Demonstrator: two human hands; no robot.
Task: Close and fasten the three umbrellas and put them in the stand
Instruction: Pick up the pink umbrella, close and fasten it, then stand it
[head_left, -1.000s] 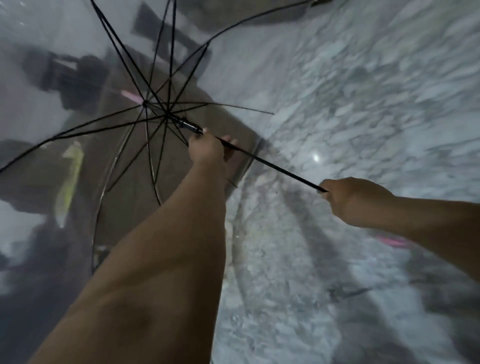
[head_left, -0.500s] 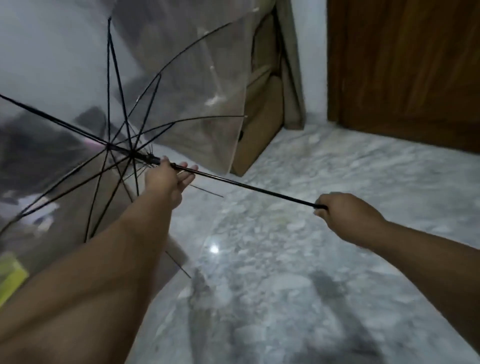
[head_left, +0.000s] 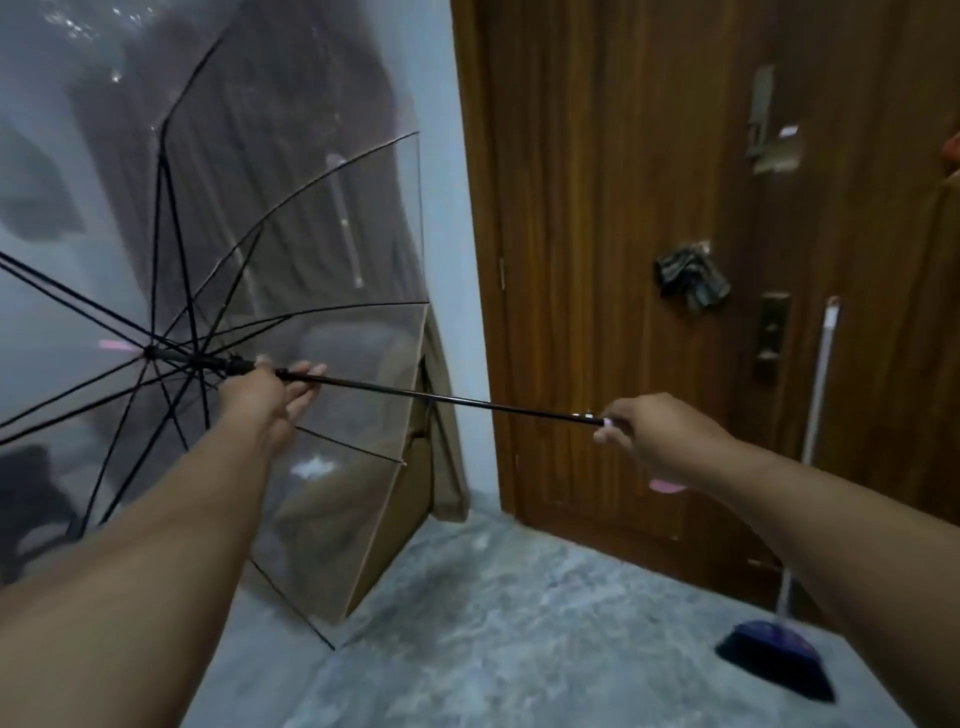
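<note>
Grey-and-white marbled floor (head_left: 519, 623) underfoot, glossy and mottled, running up to a pale wall (head_left: 447, 156) and a dark brown wooden door (head_left: 597, 208) with vertical grain. On that door, metal lock plates (head_left: 772, 332) and a crumpled dark cloth (head_left: 691, 275) hanging near the handle. A broom (head_left: 769, 654) leans by the door at the right, white pole up, dark blue bristle head down on the floor. A flat brown cardboard piece (head_left: 410, 499) stands propped in the corner against the wall. Now the action: the clear umbrella (head_left: 291, 249) is wide open, held out sideways at the left, see-through plastic canopy stretched over thin black ribs fanning from the hub. Its slim black shaft (head_left: 441, 399) runs nearly level across the middle of the view. The left hand (head_left: 265, 405) is up by the runner where the ribs meet, thumb and palm against the shaft, fingers (head_left: 306, 371) extended and loose rather than wrapped. The right hand (head_left: 654, 436) is at the far end of the shaft, fingers curled tight around the pink handle (head_left: 667, 486), a bit of which peeks out below the fist. Canopy edge sits just in front of the cardboard, lower ribs reaching toward the floor.
</note>
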